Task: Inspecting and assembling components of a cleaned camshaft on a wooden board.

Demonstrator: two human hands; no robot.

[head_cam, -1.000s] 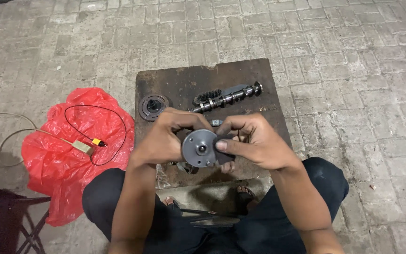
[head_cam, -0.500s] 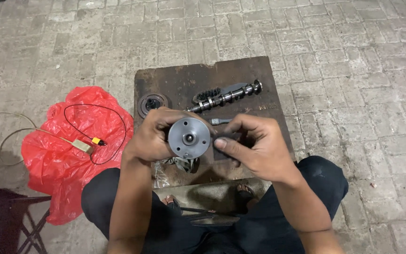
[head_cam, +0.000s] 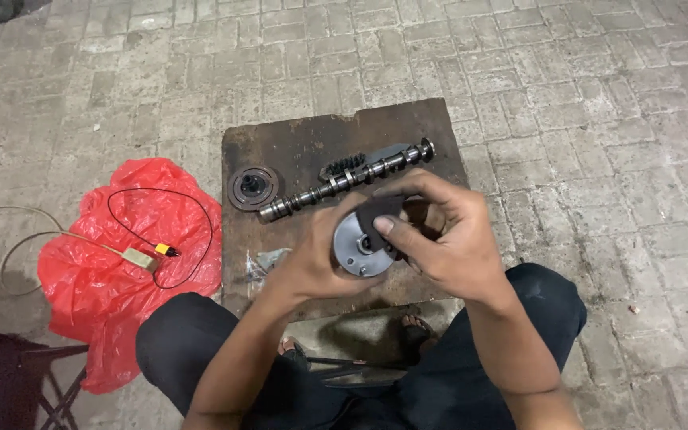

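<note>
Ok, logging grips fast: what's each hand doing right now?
Left hand: closed around the round metal disc, holding it up from behind.
Right hand: fingers pinching a small dark pad against the disc's face.

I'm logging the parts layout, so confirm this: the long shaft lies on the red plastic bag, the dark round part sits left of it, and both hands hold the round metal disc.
Not quite. The long shaft lies on the rusty metal plate, not on the red plastic bag, as the head view shows. The dark round part does sit left of it, and the left hand and right hand hold the round metal disc.
</note>
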